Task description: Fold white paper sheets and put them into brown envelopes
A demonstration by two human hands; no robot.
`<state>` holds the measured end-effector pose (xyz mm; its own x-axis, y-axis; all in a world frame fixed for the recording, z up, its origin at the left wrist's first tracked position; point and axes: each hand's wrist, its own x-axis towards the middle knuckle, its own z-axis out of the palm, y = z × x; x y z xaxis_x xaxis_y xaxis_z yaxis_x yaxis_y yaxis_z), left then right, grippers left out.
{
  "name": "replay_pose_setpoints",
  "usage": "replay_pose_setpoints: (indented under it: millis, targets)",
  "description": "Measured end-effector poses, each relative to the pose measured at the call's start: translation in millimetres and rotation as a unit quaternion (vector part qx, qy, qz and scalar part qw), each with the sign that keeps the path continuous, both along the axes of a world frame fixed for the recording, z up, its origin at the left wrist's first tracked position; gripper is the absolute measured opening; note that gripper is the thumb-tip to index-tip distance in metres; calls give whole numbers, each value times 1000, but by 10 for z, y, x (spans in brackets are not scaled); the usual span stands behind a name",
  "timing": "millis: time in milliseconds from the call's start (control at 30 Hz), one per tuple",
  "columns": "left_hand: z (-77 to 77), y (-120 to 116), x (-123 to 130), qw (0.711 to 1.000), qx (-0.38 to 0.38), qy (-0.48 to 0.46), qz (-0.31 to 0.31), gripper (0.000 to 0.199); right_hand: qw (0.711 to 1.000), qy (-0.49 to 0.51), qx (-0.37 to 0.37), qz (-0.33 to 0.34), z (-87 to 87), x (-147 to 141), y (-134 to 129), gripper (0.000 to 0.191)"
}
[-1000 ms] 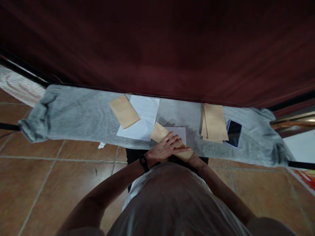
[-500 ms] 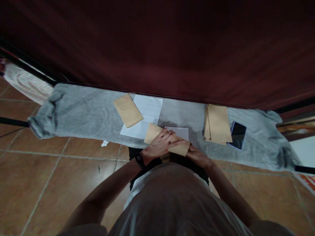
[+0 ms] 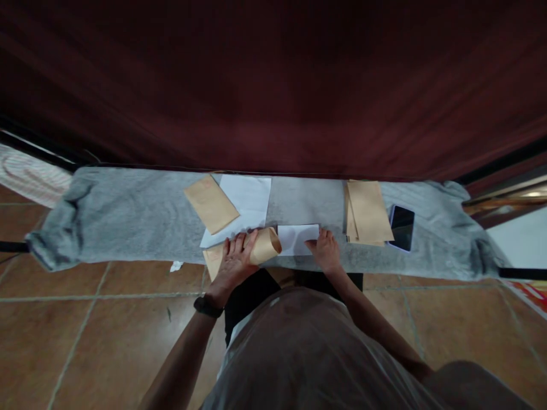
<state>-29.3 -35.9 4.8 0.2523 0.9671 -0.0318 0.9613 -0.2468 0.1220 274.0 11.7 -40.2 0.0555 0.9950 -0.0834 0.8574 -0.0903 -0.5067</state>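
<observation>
My left hand (image 3: 237, 261) wraps round a brown envelope (image 3: 264, 246) whose right end bulges open. Just right of it, a folded white paper (image 3: 294, 239) lies on the grey cloth (image 3: 137, 216). The fingers of my right hand (image 3: 325, 249) are closed on the right edge of that paper. Behind my left hand lie a large white sheet (image 3: 252, 196) and, partly over it, another brown envelope (image 3: 211, 204).
On the right, a stack of brown envelopes (image 3: 371, 210) sits beside a phone (image 3: 402, 228). A dark red curtain (image 3: 273, 114) hangs behind the cloth. A white scrap (image 3: 176, 266) is on the tiled floor (image 3: 128, 330).
My left hand has moved left with the envelope, whose right end now gapes. My right hand has let go of the envelope and gripped the folded white paper.
</observation>
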Motion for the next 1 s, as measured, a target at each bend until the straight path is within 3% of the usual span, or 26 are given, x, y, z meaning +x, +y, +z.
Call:
replay_pose_setpoints:
  millis: [300,500,733,867,1000]
  targets:
    - [-47,57,14,999,-25,22,3,115,992,108,62,-17,-103,135,41,8]
    - [-42,52,17,999,-25,22,1,113,954,283,88,-44,-22,208,24,25]
    - [-54,55,35,1000,-17,14,1,119,894,422,129,-81,183,305,51,27]
    - [-41,85,81,1000,-12,1,-4,119,901,416,111,-58,259,258,24,29]
    - [-25,105,117,1000,-11,-3,-11,114,922,368,105,-52,222,213,-17,31]
